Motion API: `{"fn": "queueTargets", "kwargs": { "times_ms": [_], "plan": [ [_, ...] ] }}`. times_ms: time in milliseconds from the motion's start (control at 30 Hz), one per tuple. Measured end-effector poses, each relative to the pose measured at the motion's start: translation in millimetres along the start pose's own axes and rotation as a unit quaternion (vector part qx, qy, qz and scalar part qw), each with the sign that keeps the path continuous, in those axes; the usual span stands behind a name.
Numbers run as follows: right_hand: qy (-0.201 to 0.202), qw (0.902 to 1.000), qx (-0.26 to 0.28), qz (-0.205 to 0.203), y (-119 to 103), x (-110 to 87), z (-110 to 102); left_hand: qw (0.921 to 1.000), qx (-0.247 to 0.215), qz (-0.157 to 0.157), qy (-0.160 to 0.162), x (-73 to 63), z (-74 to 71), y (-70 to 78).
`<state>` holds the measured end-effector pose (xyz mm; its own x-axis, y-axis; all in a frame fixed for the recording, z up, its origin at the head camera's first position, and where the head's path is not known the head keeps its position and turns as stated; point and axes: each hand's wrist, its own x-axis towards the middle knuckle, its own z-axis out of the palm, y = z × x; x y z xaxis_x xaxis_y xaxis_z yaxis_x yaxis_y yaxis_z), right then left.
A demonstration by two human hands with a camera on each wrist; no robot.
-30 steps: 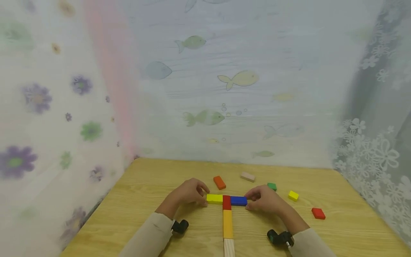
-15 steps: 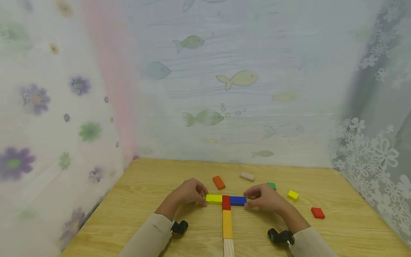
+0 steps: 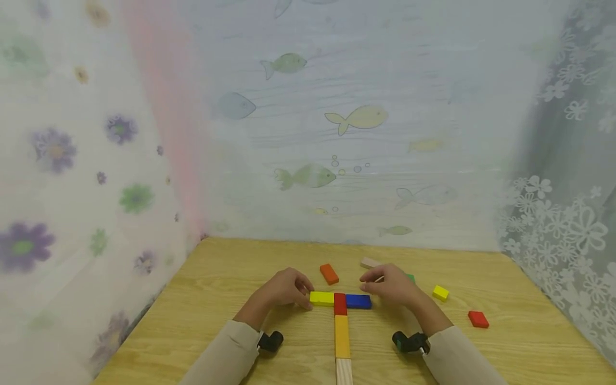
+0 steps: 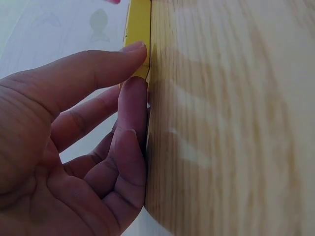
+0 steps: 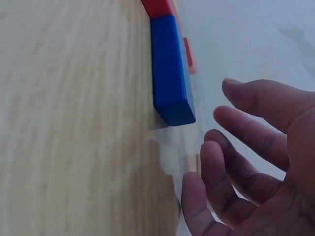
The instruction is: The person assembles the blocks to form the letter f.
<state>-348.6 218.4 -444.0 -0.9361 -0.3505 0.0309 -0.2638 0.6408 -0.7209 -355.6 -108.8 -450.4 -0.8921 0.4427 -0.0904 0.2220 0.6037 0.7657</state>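
A yellow block (image 3: 322, 299) lies flat, its right end against the dark red block (image 3: 340, 304). My left hand (image 3: 286, 289) pinches the left end of the yellow block; in the left wrist view the thumb (image 4: 118, 61) lies along its side. On the red block's other side lies a blue block (image 3: 358, 301). My right hand (image 3: 392, 286) hovers just beyond the blue block's right end, fingers loosely bent and holding nothing. The right wrist view shows a gap between those fingers (image 5: 214, 152) and the blue block.
Below the red block, an orange-yellow block (image 3: 342, 336) and a pale wooden block (image 3: 344, 371) continue in a line. Farther back lie an orange block (image 3: 329, 274), a beige block (image 3: 369, 262) and a partly hidden green block (image 3: 410, 278). A small yellow block (image 3: 440, 293) and a red block (image 3: 478, 320) lie to the right.
My right hand has come off the blue block's end, moving up and slightly left, and now covers part of the beige block. The left hand and the joined blocks stay put.
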Motion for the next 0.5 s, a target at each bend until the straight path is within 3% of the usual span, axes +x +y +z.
{"fn": "queueTargets", "kwargs": {
  "times_ms": [300, 500],
  "plan": [
    [0.006, 0.9982, -0.059, 0.000, -9.5, 27.7, 3.4, 0.9999, 0.014, -0.004, 0.002, -2.0, 1.7, -0.2],
    [-0.012, 0.9977, -0.066, 0.009, -13.3, 43.3, 10.3, 0.9998, 0.019, 0.002, 0.000, -2.9, 0.7, 3.5]
  ]
}}
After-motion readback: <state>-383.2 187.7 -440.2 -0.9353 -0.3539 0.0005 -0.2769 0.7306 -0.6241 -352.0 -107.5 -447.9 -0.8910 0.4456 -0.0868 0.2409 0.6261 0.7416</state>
